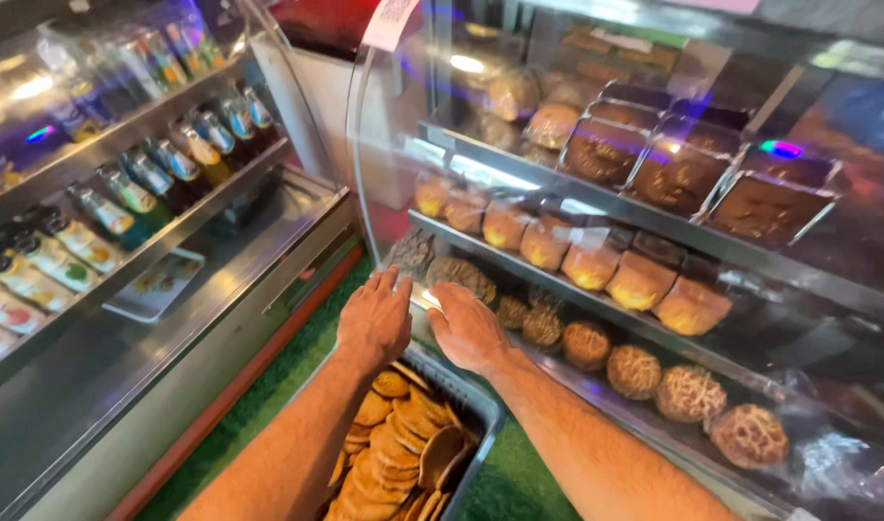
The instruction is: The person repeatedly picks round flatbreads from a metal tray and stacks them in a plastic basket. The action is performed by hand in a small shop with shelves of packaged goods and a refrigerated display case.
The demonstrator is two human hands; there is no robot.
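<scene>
Metal tray (481,410) of flat biscuits sits below both hands, prob light but brittle, so grip by rim; left hand (376,318) & right hand (466,328) splayed open, empty, on case glass (384,154).

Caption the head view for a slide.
Both hands, left hand and right hand, reach toward a curved-glass bakery case above a cookie tray.

A curved glass display case (596,193) fills the right side, its steel shelves lit from within. Left of the display case stands a cooler (124,241) with slanted steel shelves. Between them, below the display case, green artificial turf (297,357) covers the floor.
</scene>
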